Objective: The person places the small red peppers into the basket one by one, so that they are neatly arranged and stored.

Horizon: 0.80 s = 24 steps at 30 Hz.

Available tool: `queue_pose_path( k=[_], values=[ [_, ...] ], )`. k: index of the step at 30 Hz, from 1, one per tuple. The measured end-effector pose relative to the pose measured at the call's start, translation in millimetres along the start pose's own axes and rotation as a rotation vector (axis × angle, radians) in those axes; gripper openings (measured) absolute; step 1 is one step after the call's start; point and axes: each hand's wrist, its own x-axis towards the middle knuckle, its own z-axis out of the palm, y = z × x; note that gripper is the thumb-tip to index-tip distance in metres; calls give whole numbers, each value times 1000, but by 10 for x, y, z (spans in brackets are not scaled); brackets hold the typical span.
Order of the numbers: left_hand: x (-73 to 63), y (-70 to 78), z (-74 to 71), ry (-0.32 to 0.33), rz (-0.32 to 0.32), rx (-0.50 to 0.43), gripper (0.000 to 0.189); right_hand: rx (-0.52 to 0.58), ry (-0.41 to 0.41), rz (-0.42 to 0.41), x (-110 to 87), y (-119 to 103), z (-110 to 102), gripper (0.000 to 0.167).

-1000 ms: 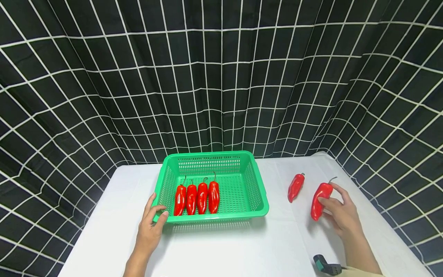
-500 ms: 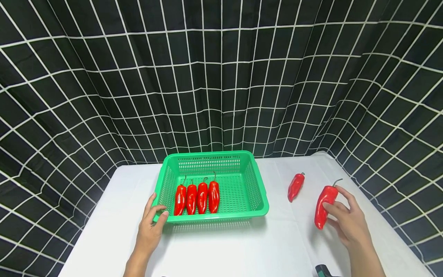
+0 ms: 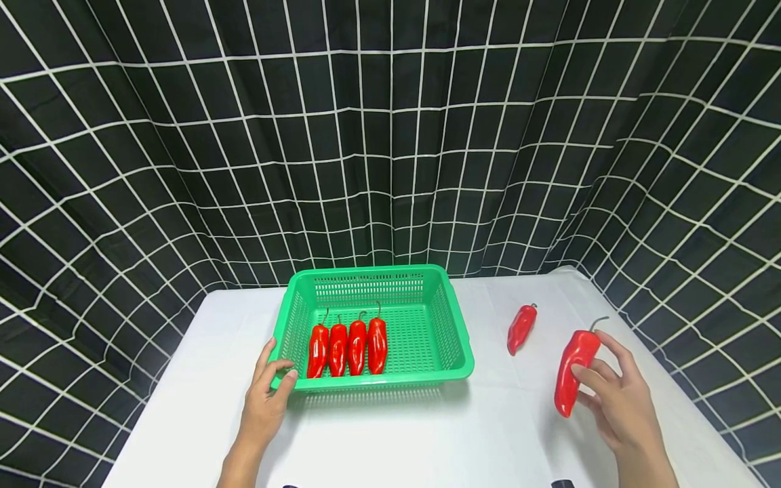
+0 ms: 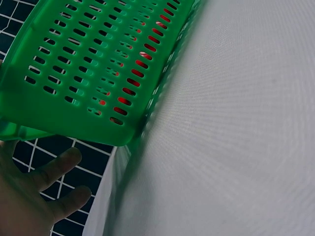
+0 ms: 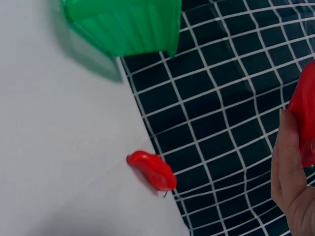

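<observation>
Near the table's right side, my right hand (image 3: 628,400) holds a red pepper (image 3: 576,369) by its upper part, thumb across the front, the green stem pointing up and the tip hanging down. A shadow lies on the cloth below it. In the right wrist view only part of this pepper (image 5: 306,113) shows at the right edge. My left hand (image 3: 265,400) grips the near left corner of a green plastic basket (image 3: 378,383), with the thumb over the rim. In the left wrist view, two fingers (image 4: 59,169) extend free below the basket corner. Several red peppers (image 3: 357,347) lie side by side in the basket's left half.
Another red pepper (image 3: 522,330) lies on the white tablecloth (image 3: 421,440), right of the basket and left of my right hand. A black curtain (image 3: 390,156) with white grid lines surrounds the table. A dark object (image 3: 563,483) peeks in at the bottom edge.
My right hand has drawn toward the near right with its pepper, which now hangs more upright, its tip lower in view. The left hand and basket have stayed put.
</observation>
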Motion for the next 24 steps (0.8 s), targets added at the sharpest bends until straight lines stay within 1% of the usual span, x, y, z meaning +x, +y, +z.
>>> queue_pose_path(
  k=[4,8,12,17,24],
  values=[
    [0,9,-3,-4,-13,9,17,32,2,-16,-91,-26,45,81],
    [-1,28,-6,-2,-4,9,17,37,23,-18,-169,-44,95,81],
    [-1,38,-7,-2,7,0,16,48,24,-39,-230,-76,129,80],
    [-1,32,-5,-3,6,8,16,73,-12,-72,-296,-122,175,77],
    [3,14,3,2,9,10,17,105,-90,-101,-315,-177,303,73]
  ],
)
